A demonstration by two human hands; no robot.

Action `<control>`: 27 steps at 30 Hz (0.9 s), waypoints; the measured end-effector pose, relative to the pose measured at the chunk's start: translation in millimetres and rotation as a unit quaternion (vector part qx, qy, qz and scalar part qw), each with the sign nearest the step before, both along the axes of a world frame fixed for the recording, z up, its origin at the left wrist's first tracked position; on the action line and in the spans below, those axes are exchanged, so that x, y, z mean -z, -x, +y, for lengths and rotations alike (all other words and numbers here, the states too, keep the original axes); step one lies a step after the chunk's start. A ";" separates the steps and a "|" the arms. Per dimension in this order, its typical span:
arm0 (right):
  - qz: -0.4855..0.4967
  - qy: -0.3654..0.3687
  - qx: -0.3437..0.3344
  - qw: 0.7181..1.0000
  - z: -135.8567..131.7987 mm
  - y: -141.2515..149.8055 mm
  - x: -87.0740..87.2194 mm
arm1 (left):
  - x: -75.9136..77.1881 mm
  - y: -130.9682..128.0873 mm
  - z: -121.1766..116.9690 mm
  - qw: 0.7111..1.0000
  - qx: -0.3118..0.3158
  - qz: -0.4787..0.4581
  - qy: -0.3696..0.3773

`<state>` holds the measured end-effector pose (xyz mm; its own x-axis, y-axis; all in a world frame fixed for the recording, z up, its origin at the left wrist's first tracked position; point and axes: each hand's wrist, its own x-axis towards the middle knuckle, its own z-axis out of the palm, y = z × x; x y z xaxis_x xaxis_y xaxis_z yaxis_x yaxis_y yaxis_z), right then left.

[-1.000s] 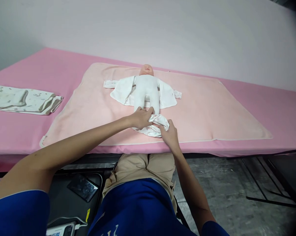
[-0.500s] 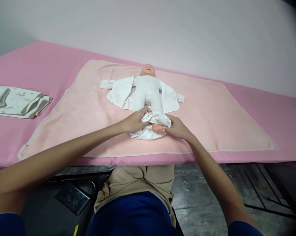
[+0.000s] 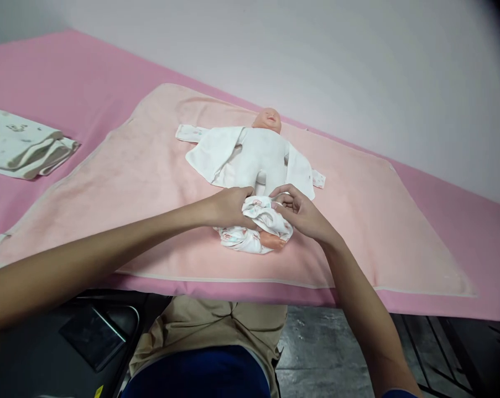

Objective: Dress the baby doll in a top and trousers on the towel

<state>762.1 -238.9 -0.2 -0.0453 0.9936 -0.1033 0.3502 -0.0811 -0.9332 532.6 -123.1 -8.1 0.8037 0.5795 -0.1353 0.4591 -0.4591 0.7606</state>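
Observation:
A baby doll lies on its back, its head away from me. An opened white shirt spreads out under its white cloth torso. Patterned baby pants are bunched around its lower legs, and one bare foot pokes out of the cloth. My left hand grips the bunched pants at their left side, thumb on top. On the other side, my right hand has its thumb and fingers curled at the upper edge of the pants, pinching the cloth.
Beneath the doll a peach blanket covers much of the pink table. Folded patterned cloth lies at the far left. Below the table edge, a dark phone rests on a black chair. A white wall stands behind.
My right hand has moved from beside the foot up to the upper edge of the pants. The pants look more bunched up along the legs. The camera view has shifted and tilted.

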 end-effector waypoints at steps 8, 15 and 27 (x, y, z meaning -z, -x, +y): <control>-0.153 -0.078 0.079 0.982 -4.5 -10.8 32.2 | 9.8 34.6 33.0 0.941 -0.031 -0.147 0.302; -0.267 -0.226 0.126 0.928 8.2 -11.6 40.6 | 27.1 33.3 48.6 0.982 -0.076 -0.169 -0.033; -0.229 -0.179 0.098 0.952 61.7 -30.4 40.3 | 37.0 -7.4 81.8 0.971 -0.067 -0.202 -0.111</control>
